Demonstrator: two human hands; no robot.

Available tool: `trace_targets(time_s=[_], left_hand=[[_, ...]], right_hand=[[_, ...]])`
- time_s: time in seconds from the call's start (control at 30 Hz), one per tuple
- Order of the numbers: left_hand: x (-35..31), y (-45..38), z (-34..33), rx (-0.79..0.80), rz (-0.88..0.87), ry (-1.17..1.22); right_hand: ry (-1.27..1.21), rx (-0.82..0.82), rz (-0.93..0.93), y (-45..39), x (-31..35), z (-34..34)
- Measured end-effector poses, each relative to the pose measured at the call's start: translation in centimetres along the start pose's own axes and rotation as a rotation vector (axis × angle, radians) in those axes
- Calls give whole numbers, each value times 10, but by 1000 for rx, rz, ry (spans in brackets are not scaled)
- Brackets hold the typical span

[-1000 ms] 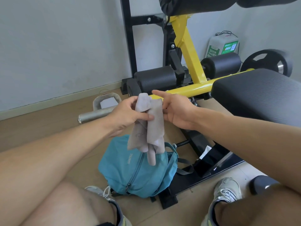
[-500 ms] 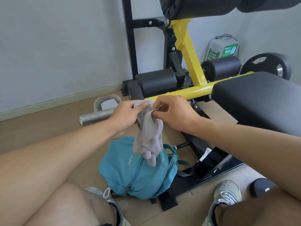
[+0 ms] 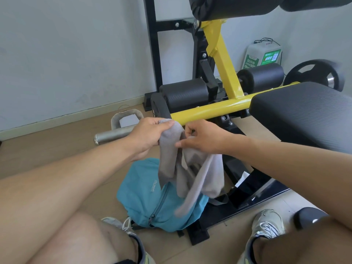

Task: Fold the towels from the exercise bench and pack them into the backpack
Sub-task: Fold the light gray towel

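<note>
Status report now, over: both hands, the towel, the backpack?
Left hand grips grey towel top. Right hand pinches it alongside. Towel hangs unfolded over teal backpack, zipper shut. Nothing in the way.

Head-worn wide-angle view, looking forward and down, close in

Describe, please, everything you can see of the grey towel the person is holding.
The grey towel looks like thin, soft knit cloth, plain and loosely bunched, not yet neatly folded. The left hand grips its top edge; the right hand pinches a fold beside it. The rest hangs in limp folds, its lower end blurred, in front of the teal backpack on the floor. Whether it touches the backpack cannot be told.
</note>
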State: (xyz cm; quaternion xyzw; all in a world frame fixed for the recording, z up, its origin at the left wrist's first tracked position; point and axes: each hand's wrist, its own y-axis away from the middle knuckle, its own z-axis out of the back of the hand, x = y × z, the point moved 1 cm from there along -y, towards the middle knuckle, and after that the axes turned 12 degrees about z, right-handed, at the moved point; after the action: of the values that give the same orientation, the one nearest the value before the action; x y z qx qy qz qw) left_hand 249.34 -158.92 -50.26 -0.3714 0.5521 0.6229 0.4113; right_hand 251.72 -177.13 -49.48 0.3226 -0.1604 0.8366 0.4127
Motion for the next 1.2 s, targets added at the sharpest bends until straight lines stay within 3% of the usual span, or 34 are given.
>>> trace_targets(time_s=[0.27,0.33,0.4,0.47,0.57,0.83,1.03,1.2], left_hand=[[3,-3,5,14,37,-81],[3,-2,4,40,50,-86],[2,1,3,63,66,-66],[1,1,2,76,79,-40],[0,1,2,106,106,9],[1,5,-1,162,148,67],[1,8,-5,206,170,90],[-2,8,-3,324,238,149]], right_hand=[[-44,349,15,12,9,8],[-128,270,47,11,12,3],[-271,47,32,7,14,-1],[-404,-152,-55,3,13,-2],[-469,-273,-174,-1,12,-1],[-372,-293,-114,0,11,1],[-149,-302,-18,1,10,3],[-153,-318,-24,1,7,2]])
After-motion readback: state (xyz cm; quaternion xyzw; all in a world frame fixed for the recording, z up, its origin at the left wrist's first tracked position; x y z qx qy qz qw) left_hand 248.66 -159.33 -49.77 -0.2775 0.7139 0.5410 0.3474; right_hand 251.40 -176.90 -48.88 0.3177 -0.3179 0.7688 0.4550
